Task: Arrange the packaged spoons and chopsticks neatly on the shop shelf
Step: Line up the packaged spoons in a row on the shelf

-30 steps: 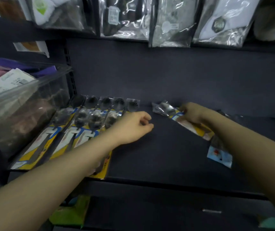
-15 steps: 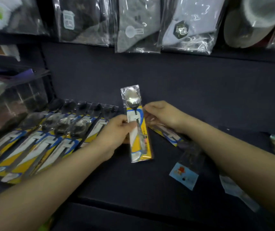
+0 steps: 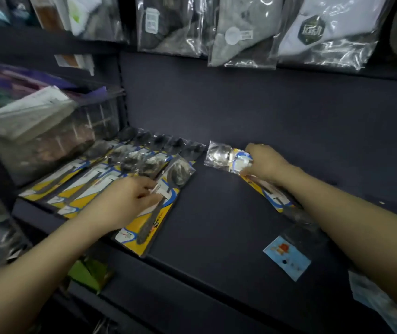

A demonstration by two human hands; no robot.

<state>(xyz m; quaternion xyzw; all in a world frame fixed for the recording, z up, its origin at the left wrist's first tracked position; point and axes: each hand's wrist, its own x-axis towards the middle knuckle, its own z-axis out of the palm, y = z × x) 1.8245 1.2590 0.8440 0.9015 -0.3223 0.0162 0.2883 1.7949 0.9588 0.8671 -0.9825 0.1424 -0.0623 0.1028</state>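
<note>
Several packaged spoons [image 3: 101, 172] on yellow, blue and white cards lie overlapped in a slanted row at the left of the dark shelf [image 3: 216, 225]. My left hand [image 3: 130, 201] pinches the rightmost spoon pack [image 3: 159, 208], which lies at the end of that row with its lower end over the shelf's front edge. My right hand [image 3: 264, 165] grips another spoon pack [image 3: 228, 159] in the middle of the shelf, its bowl end pointing left. More packs [image 3: 274, 196] lie under my right forearm, partly hidden.
A clear plastic bin [image 3: 38, 138] of goods stands at the left end. Bagged socks [image 3: 240, 32] hang from the shelf above. A small clear pack with a blue card [image 3: 286, 256] lies at the right front, and a blue packet [image 3: 380, 302] lies at the far right edge.
The spoon pack that both hands held upright has been laid at the right end of the row by my left hand. My right hand has moved back to another pack.
</note>
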